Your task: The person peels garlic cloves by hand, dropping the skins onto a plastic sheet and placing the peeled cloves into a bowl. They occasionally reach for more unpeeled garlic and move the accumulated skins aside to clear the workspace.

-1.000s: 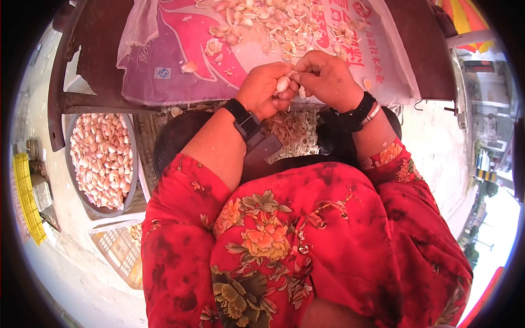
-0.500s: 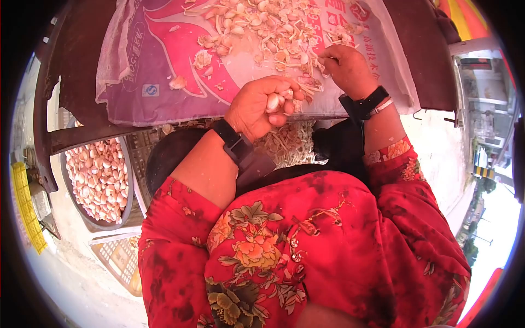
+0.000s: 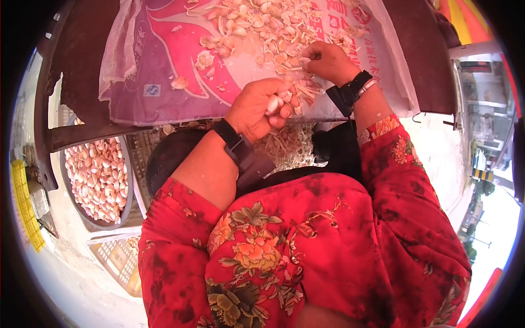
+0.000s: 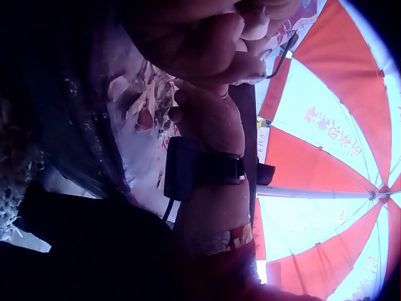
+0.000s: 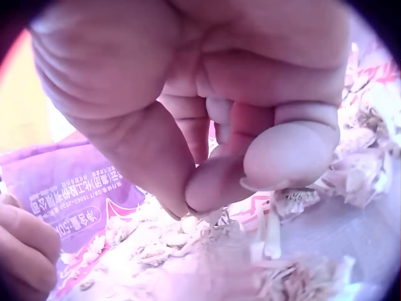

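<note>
Peeled white garlic cloves (image 3: 274, 103) sit in my left hand (image 3: 252, 108), whose fingers curl round them above the near edge of the sack. My right hand (image 3: 334, 64) is at the near right side of the heap of garlic cloves and skins (image 3: 257, 24), thumb and fingertip pinched together. A small pale piece of garlic (image 3: 304, 60) shows at those fingertips in the head view. In the right wrist view the thumb (image 5: 156, 169) meets a fingertip right over the skins, and the piece is mostly hidden.
A pink and purple printed sack (image 3: 164, 106) covers the dark table (image 3: 82, 82). Below left stands a round tub (image 3: 130, 188) full of unpeeled cloves, with a plastic crate (image 3: 115, 259) nearby. Peelings (image 3: 287, 145) lie below the table edge. A red and white umbrella (image 4: 326, 150) is overhead.
My right hand has parted from the left hand, moved out to the right over the heap, then shifted slightly left. My left hand keeps its cloves. The view has shifted a little.
</note>
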Tool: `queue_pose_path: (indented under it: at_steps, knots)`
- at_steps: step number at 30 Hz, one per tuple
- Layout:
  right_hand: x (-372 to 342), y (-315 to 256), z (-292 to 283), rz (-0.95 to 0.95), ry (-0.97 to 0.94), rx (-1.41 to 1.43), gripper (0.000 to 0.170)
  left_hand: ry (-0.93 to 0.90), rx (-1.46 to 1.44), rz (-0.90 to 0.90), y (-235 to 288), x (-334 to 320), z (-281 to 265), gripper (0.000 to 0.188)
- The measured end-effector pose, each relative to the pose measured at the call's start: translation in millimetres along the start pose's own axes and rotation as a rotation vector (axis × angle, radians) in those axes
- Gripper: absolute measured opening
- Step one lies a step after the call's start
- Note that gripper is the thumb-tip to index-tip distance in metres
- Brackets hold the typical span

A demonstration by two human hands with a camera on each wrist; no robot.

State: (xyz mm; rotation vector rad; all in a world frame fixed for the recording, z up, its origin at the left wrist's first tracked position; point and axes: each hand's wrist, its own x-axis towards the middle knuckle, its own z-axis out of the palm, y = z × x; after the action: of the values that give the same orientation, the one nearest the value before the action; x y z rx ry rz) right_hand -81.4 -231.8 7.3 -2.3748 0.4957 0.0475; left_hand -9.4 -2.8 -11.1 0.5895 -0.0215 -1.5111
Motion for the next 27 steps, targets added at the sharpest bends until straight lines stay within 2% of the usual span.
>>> queue_pose_path:
  at_steps: [2,5,11,14,18,21,23,26,27]
  knots:
    - [-15,-10,-1,0.116,-0.013,0.363,0.016,0.025,0.021,0.023,0,-3,3,0.013]
    - [-33,-19,-7,0.116,-0.161,0.755,0.011,0.012,0.039,0.045,-2,-1,-1,0.012]
    - [-59,-42,5,0.059,-0.206,0.992,0.01,0.032,0.002,0.08,-4,-14,5,0.018]
    - [-68,-51,10,0.03,-0.194,1.117,0.013,-0.081,-0.079,0.065,-5,-28,-6,0.02]
    - [-70,-50,14,0.003,-0.261,1.158,0.008,-0.177,-0.227,0.259,7,-94,-2,0.025]
    - [-72,-53,21,-0.008,-0.312,1.149,0.01,-0.156,-0.243,0.465,18,-162,-18,0.027]
    - [-76,-57,23,-0.021,-0.327,1.144,0.011,-0.01,-0.292,0.575,22,-206,-44,0.026]
    - [-80,-62,29,-0.006,-0.351,1.145,0.012,0.336,-0.365,0.8,38,-265,-96,0.019]
    - [-82,-63,31,0.003,-0.358,1.139,0.011,0.178,-0.36,0.826,45,-288,-142,0.022]
